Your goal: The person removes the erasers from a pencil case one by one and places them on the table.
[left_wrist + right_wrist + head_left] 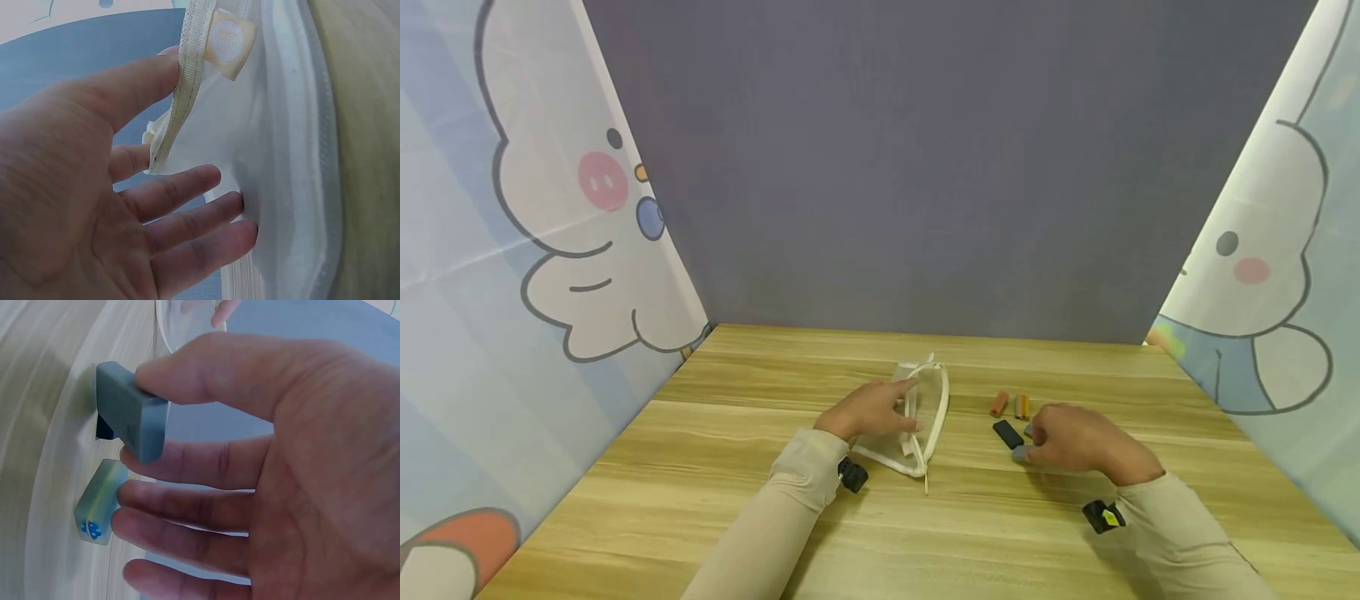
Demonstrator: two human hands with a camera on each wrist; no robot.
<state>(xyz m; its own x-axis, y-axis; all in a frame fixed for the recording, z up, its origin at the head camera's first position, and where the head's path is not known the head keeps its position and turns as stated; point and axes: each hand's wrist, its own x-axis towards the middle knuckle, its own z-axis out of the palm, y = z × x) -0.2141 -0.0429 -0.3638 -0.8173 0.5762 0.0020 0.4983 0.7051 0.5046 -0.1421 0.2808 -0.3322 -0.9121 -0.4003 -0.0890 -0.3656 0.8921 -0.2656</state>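
Observation:
My right hand point(1071, 437) pinches a grey-blue eraser point(122, 406) between thumb and index finger, tilted over the table. Below it, near the middle fingertips, lies a translucent eraser point(99, 503) with a yellowish stripe and a blue print on its end. A black block point(1008, 434) lies just left of the right hand. At the mouth of a see-through mesh zip pouch point(934, 404) with white edging is my left hand point(872, 410). Its fingers are spread, and the thumb passes behind the zip edge point(186, 87). A beige tag point(232, 47) hangs by the zip.
A reddish block point(999, 404) and an orange-and-grey striped block point(1022, 407) lie beyond the black one. The wooden table point(760, 375) ends at a dark grey panel point(925, 167), with cartoon-printed cloths point(550, 317) on both sides.

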